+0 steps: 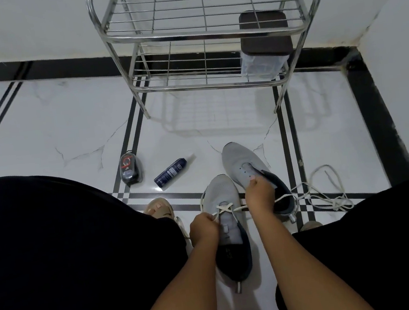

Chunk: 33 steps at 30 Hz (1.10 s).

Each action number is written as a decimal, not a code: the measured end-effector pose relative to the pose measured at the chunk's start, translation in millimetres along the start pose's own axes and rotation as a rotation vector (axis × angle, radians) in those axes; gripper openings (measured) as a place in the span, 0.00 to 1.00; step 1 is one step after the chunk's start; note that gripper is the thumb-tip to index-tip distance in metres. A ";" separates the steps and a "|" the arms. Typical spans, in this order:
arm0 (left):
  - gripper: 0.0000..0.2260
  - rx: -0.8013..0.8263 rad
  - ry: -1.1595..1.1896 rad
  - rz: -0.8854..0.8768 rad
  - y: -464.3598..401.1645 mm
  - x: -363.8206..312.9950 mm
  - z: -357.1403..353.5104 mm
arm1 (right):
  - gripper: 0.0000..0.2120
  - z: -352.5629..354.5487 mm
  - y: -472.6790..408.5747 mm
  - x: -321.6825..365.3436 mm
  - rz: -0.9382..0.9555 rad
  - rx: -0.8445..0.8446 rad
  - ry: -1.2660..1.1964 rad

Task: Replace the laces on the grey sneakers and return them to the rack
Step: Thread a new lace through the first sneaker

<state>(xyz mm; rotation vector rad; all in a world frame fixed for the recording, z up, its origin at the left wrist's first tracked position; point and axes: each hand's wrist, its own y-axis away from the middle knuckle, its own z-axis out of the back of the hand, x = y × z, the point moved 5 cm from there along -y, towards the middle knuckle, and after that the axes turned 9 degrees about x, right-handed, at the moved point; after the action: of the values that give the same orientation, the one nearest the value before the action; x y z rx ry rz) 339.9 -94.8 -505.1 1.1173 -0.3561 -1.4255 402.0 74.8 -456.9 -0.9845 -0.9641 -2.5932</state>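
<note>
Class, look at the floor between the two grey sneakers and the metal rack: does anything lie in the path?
Nothing visible blocks it. The tiled floor between the grey sneakers and the metal wire rack is bare; the dark spray bottle lies off to the left.

You've got two grey sneakers (223,199) with dark navy linings, and a white lace (224,207) crossing the nearer one. Your floor (66,125) is white marble-veined tile with black stripes, the rack (198,29) shiny silver. That spray can (170,172) is navy blue.
</note>
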 end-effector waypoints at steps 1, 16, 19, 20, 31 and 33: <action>0.08 0.003 0.008 0.004 -1.0 0.6 -0.5 | 0.16 2.4 -3.9 6.0 0.012 0.015 -0.052; 0.10 0.029 0.110 0.051 -7.9 5.5 -2.3 | 0.08 -60.1 25.8 -26.9 0.105 0.284 0.582; 0.10 0.026 0.104 0.052 -7.2 4.4 -1.6 | 0.08 -60.0 26.7 -26.5 0.116 0.292 0.573; 0.10 0.024 0.104 0.050 -6.9 3.8 -1.7 | 0.08 -59.5 26.9 -26.5 0.120 0.289 0.579; 0.11 -0.024 0.092 0.041 1.3 2.7 0.0 | 0.09 -68.2 29.4 -23.6 0.131 0.278 0.637; 0.11 -0.009 0.142 0.057 0.4 4.1 0.2 | 0.08 -69.0 30.2 -24.6 0.119 0.290 0.599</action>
<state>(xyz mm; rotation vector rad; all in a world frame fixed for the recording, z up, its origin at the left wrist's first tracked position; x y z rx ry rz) 340.7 -98.6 -506.4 1.1845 -0.2778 -1.2884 396.8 6.5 -496.6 -0.1620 -1.0230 -2.3309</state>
